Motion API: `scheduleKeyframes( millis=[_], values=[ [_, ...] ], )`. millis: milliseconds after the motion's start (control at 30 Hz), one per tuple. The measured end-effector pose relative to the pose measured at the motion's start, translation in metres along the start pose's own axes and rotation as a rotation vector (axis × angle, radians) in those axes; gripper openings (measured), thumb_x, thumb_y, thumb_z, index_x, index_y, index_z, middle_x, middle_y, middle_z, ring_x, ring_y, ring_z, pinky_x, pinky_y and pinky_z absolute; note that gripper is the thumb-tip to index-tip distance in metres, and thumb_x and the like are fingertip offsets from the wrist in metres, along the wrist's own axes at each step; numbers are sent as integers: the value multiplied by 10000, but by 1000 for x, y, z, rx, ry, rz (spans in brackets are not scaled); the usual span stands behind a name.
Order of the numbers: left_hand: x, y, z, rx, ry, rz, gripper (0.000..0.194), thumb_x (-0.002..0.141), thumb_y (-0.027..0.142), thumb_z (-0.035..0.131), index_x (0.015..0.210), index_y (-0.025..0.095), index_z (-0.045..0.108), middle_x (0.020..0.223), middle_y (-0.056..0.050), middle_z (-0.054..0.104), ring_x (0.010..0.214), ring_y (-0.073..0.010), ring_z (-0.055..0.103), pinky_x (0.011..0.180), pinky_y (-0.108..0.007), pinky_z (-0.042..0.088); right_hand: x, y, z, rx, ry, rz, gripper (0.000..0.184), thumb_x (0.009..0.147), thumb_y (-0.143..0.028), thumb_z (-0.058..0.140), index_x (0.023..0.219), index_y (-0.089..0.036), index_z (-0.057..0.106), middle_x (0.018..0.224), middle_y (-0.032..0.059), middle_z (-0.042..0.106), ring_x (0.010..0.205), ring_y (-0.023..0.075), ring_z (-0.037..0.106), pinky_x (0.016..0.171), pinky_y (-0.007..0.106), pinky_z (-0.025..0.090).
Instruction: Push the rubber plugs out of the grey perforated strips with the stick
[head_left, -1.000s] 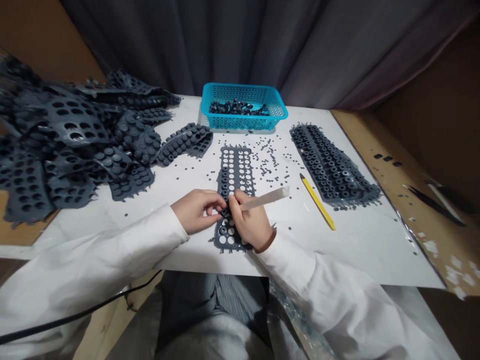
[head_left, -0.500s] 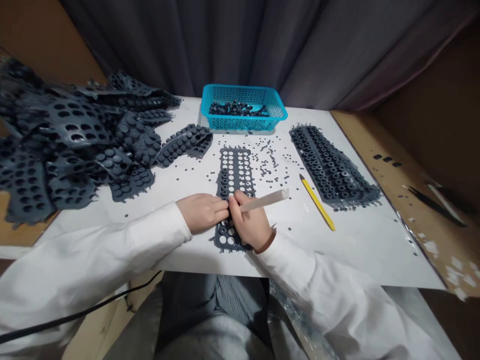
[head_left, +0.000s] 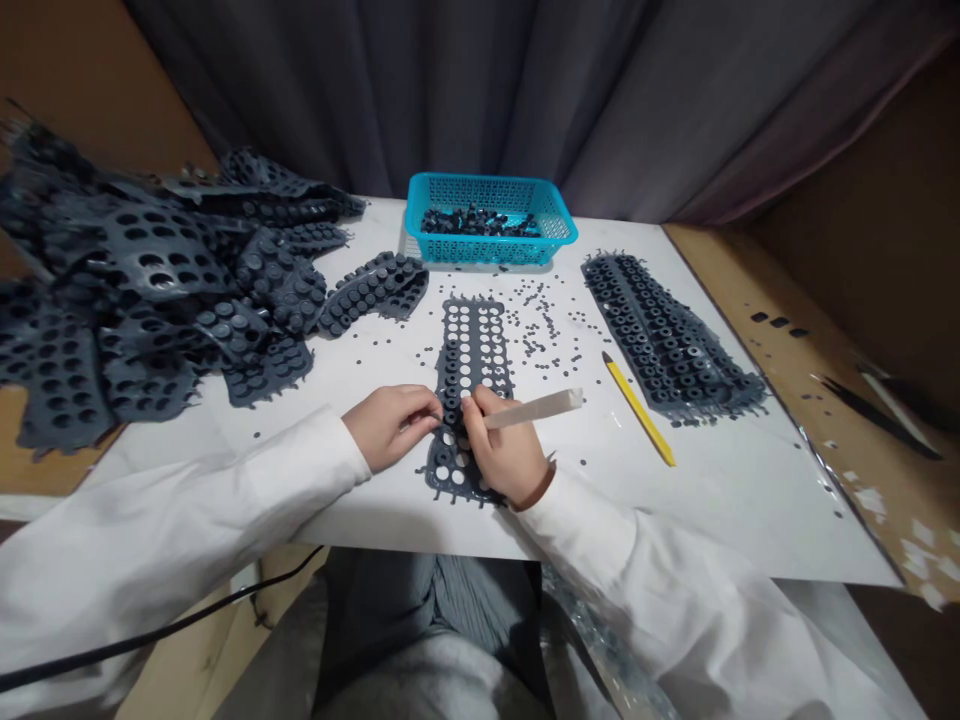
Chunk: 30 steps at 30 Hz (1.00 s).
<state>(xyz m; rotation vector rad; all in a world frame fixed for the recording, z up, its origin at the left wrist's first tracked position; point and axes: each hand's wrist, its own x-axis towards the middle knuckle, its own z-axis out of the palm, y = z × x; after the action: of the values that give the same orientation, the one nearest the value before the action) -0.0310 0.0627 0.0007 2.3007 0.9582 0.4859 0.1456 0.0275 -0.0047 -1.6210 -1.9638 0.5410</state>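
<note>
A dark grey rubber sheet [head_left: 474,335] with rows of round holes lies before me; many holes show white, others hold dark ring-shaped pieces. My left hand [head_left: 391,425] is at its left edge, thumb and forefinger pinched around a small dark bit that I cannot make out. Over the sheet's lower right part, my right hand [head_left: 506,450] grips a thin tool with a white handle [head_left: 536,408], the handle's end pointing right. The tool's tip is hidden behind the fingers.
Similar rubber sheets [head_left: 157,250] are heaped at the left. A blue basket [head_left: 491,250] of small dark pieces stands behind. To the right lie a yellow pen-shaped tool [head_left: 641,415] and another sheet [head_left: 667,340]. Tiny dark discs [head_left: 536,325] are scattered about; tweezers [head_left: 877,415] lie far right.
My left hand has drawn back slightly left, away from the right fingertips, and its thumb now shows. The sheet's lower end has shifted slightly left. My right hand keeps its grip.
</note>
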Motion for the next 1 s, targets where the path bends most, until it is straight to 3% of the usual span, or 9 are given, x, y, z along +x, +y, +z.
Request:
scheduleKeyframes(
  millis=[333, 667, 800, 1000],
  values=[
    [-1, 5, 0, -47, 71, -140, 130, 829, 205, 456, 781, 149, 563, 662, 15, 558, 585, -97, 476, 567, -202, 366, 0, 0, -1, -24, -10, 15, 279, 913, -273, 329, 646, -205, 376, 529, -25, 382, 504, 133, 412, 535, 254, 276],
    [-3, 5, 5, -61, 127, -179, 137, 843, 234, 446, 772, 155, 533, 666, 14, 562, 602, -106, 497, 599, -215, 400, 0, 1, 1, -39, 21, -2, 277, 907, -267, 335, 641, -204, 375, 524, -32, 351, 500, 128, 390, 526, 257, 252],
    [-2, 2, 0, -80, 256, -301, 169, 866, 228, 384, 780, 163, 515, 641, 15, 563, 604, -116, 527, 618, -228, 426, 1, 1, 2, 40, 28, 2, 300, 901, -272, 338, 607, -208, 328, 519, -36, 346, 486, 117, 380, 512, 249, 258],
    [6, 2, -4, -67, 151, -171, 157, 828, 265, 473, 878, 149, 565, 716, 1, 609, 614, -109, 529, 609, -220, 421, 4, 3, 3, 274, 48, 79, 351, 896, -340, 367, 572, -214, 319, 483, -37, 409, 500, 119, 433, 507, 230, 320]
  ],
)
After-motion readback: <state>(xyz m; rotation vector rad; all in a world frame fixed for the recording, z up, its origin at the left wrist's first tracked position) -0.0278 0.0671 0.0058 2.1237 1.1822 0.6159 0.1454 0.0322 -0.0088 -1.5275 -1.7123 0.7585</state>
